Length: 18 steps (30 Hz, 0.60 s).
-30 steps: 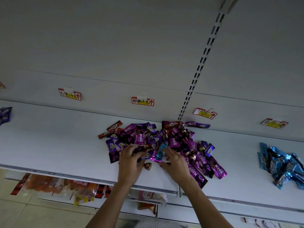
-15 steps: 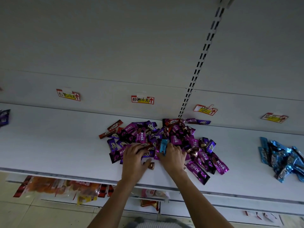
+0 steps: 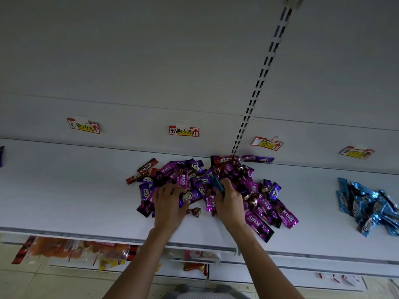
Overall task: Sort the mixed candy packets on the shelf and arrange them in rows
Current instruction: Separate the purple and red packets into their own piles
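Note:
A mixed pile of candy packets (image 3: 233,182), mostly purple and magenta with a few red ones at its left, lies on the white shelf (image 3: 64,190). My right hand (image 3: 230,201) pinches a blue packet (image 3: 217,184) at the pile's middle. My left hand (image 3: 169,203) rests on the pile's left part with fingers curled over purple packets; whether it grips one is unclear. A small brown wrapped candy (image 3: 195,211) lies between my hands. A heap of blue packets (image 3: 371,203) sits far right on the shelf.
Price tags hang on the upper shelf's edge: a red-and-yellow tag (image 3: 84,126), a second tag (image 3: 184,131), a third tag (image 3: 267,143). A slotted upright (image 3: 259,83) runs up the back wall. Orange snack bags (image 3: 75,249) hang below the shelf. A purple packet (image 3: 1,155) shows at far left.
My right hand has lifted the blue packet slightly away from the front edge, deeper over the pile. My left hand has shifted a little over the purple packets.

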Tool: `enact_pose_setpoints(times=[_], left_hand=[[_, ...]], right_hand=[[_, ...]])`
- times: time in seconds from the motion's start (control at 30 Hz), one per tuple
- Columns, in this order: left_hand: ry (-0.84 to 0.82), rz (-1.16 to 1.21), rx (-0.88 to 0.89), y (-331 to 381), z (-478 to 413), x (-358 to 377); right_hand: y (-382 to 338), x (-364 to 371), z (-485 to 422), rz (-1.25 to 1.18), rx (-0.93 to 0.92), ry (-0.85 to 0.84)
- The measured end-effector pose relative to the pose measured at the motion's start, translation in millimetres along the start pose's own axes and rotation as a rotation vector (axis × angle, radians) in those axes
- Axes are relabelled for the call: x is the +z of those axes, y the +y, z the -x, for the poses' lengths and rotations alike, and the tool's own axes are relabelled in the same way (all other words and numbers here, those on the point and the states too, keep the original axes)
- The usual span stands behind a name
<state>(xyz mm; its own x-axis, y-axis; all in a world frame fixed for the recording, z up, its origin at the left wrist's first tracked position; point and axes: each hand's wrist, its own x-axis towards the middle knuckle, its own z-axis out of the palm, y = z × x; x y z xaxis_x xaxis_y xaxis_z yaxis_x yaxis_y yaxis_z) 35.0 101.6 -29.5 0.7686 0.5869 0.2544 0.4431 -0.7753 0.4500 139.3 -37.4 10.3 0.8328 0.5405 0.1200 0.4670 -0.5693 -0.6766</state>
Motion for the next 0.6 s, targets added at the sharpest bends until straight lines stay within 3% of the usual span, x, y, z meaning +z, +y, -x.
enact_pose_setpoints(times=[0.2, 0.33, 0.43, 0.5, 0.6], left_hand=[[0.214, 0.307, -0.228, -1.5, -9.9, -20.7], [0.173, 0.415, -0.28, -10.1, -5.8, -22.3], [0.154, 0.575, -0.391, 0.2, -4.3, -31.2], [0.093, 0.693, -0.474, 5.8, -4.8, -33.8], [0.034, 0.778, -0.487, 7.2, -4.5, -32.2]], right_hand=[[-2.9, 13.2, 5.3, 0.089, 0.044, -0.22], [-7.6, 9.0, 2.3, 0.342, 0.025, -0.109], [-11.2, 15.9, -2.5, 0.193, -0.084, 0.009], [-9.6, 23.8, -9.5, 0.177, -0.128, -0.052], [-10.7, 30.2, -17.0, 0.276, -0.018, -0.227]])
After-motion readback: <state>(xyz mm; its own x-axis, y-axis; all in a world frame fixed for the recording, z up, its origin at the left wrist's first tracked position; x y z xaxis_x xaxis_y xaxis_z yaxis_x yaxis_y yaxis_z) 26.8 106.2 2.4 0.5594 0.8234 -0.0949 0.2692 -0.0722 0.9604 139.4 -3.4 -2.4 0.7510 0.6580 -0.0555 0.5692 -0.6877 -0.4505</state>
